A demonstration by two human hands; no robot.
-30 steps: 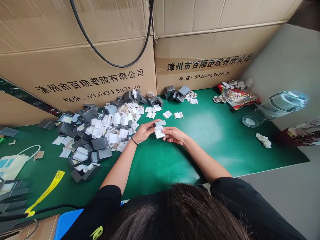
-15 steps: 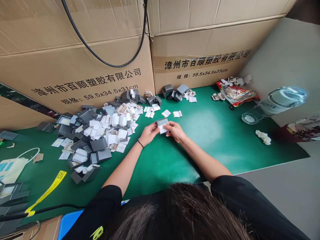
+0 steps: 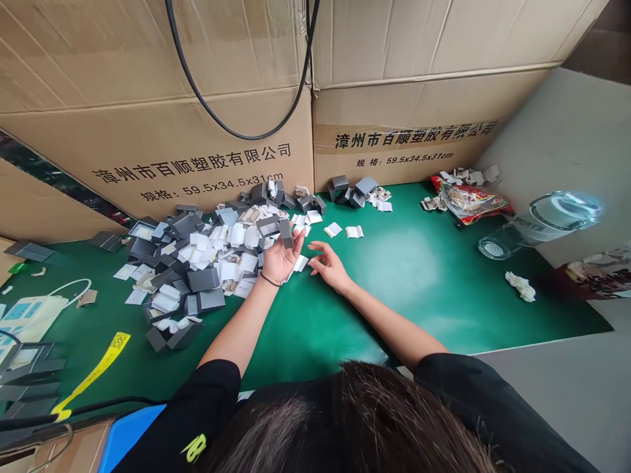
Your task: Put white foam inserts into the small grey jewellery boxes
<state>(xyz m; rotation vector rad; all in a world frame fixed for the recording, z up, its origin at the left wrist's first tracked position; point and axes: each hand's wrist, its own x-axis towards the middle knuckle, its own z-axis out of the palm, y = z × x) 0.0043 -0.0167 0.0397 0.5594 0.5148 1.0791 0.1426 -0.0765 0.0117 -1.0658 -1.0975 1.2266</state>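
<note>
My left hand [image 3: 280, 264] is turned palm up at the right edge of a heap, with its fingers around a small dark grey box [image 3: 286, 233]. Just to the right, my right hand [image 3: 331, 268] hovers with its fingers bent and apart, holding nothing. A white folded paper piece [image 3: 300, 263] lies on the green table between the two hands. Beside my left hand, the heap mixes grey boxes [image 3: 203, 280] with white folded papers [image 3: 227, 270]. Two more white papers [image 3: 354, 232] lie beyond my right hand.
Large cardboard cartons [image 3: 207, 157] wall off the back. On the right are a clear bottle [image 3: 537, 220] lying tilted, a red snack bag [image 3: 468, 200] and a crumpled tissue [image 3: 520, 287]. At left sit a power strip [image 3: 34, 318] and a yellow tag [image 3: 98, 371]. A black cable [image 3: 236, 133] hangs above.
My hands have separated. The left has moved up and left with the grey box, while the right has let go. A white paper piece now lies on the table between them.
</note>
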